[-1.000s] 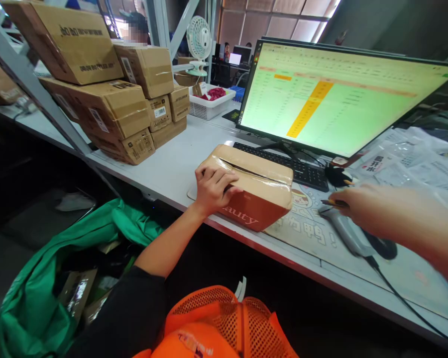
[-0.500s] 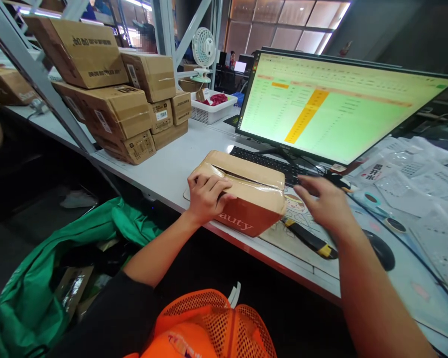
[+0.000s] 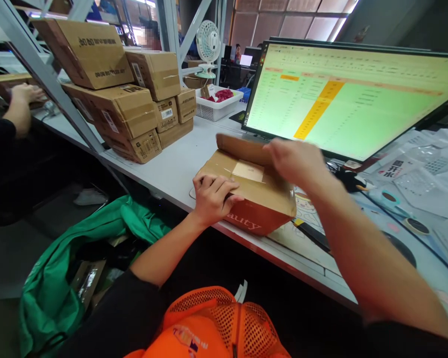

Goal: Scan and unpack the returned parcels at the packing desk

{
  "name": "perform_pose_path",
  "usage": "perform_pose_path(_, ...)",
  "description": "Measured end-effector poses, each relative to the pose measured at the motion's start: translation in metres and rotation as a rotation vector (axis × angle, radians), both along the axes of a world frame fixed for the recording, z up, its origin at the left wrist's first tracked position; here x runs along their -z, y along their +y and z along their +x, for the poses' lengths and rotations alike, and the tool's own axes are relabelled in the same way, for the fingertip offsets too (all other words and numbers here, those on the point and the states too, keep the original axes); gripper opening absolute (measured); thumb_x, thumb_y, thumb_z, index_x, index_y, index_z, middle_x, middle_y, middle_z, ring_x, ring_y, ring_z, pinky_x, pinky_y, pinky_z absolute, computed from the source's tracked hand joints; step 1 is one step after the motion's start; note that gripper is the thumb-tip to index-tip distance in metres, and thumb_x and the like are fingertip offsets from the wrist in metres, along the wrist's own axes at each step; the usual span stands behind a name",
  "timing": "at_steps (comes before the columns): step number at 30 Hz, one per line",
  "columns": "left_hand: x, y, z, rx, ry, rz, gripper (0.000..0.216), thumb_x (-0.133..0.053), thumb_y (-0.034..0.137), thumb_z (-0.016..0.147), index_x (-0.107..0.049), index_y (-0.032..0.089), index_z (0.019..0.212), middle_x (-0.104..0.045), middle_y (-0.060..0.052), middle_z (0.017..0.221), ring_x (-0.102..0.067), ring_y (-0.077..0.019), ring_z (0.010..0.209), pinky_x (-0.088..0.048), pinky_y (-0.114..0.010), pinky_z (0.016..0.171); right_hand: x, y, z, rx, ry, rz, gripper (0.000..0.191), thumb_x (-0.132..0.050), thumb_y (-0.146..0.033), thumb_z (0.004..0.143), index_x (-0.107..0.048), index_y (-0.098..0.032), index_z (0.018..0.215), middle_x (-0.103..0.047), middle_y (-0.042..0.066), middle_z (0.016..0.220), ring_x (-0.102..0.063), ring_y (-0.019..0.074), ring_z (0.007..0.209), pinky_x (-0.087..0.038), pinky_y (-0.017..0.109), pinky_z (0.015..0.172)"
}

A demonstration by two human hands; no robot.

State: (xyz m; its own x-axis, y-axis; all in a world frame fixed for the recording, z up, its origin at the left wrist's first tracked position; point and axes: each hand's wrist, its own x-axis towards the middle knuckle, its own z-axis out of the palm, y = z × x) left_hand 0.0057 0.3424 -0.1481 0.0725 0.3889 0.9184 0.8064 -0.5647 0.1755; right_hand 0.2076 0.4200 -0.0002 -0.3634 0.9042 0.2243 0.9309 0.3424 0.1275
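A cardboard box with "auty" lettering on its reddish front side sits at the desk's front edge. My left hand grips its near left corner, fingers bent over the top and thumb along the front edge. At the far side, my right hand is closed on a raised top flap, its fingertips partly hidden and slightly blurred. A pale rectangle shows beneath the lifted flap. Just right of the box lies a black and yellow utility knife, partly covered by my right forearm.
Stacked cartons stand at the left by a metal post. Behind are a white basket, a clip fan and a monitor. Plastic bags lie right. A green sack sits below. A co-worker's hand touches another box.
My right hand has moved from beside the box onto its far flap, which now stands raised, opening the top. My left hand stays on the corner. The co-worker's hand has come further into view.
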Motion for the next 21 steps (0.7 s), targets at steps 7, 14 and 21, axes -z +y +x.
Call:
perform_pose_path(7, -0.025, -0.008, -0.013, 0.06, 0.127, -0.149, 0.042, -0.048, 0.057, 0.108, -0.075, 0.025, 0.106, -0.08, -0.006, 0.106, -0.062, -0.0262, 0.097, -0.037, -0.046, 0.092, 0.02, 0.077, 0.004, 0.097, 0.127, -0.265, 0.053, -0.038, -0.046, 0.109, -0.079, -0.012, 0.115, -0.075, 0.02, 0.126, -0.069, 0.0334, 0.112, -0.051, 0.039, 0.094)
perform_pose_path(14, -0.093, 0.038, -0.022, 0.103, 0.393, -0.494, 0.06, -0.039, 0.066, 0.107, -0.076, 0.019, 0.104, -0.078, -0.011, 0.108, -0.066, -0.0281, 0.096, -0.046, -0.041, 0.083, 0.033, 0.08, 0.004, 0.125, 0.151, -0.418, 0.056, -0.038, -0.048, 0.109, -0.079, -0.011, 0.115, -0.076, 0.019, 0.123, -0.073, 0.0298, 0.104, -0.054, 0.035, 0.09)
perform_pose_path(21, -0.093, 0.041, -0.008, -0.038, 0.351, -0.228, 0.056, -0.041, 0.064, 0.106, -0.064, 0.021, 0.079, -0.066, -0.01, 0.08, -0.058, -0.0258, 0.079, -0.039, -0.04, 0.071, 0.034, 0.081, 0.008, 0.12, 0.198, -0.432, 0.054, -0.04, -0.047, 0.108, -0.08, -0.011, 0.115, -0.076, 0.019, 0.124, -0.073, 0.0298, 0.104, -0.053, 0.035, 0.09)
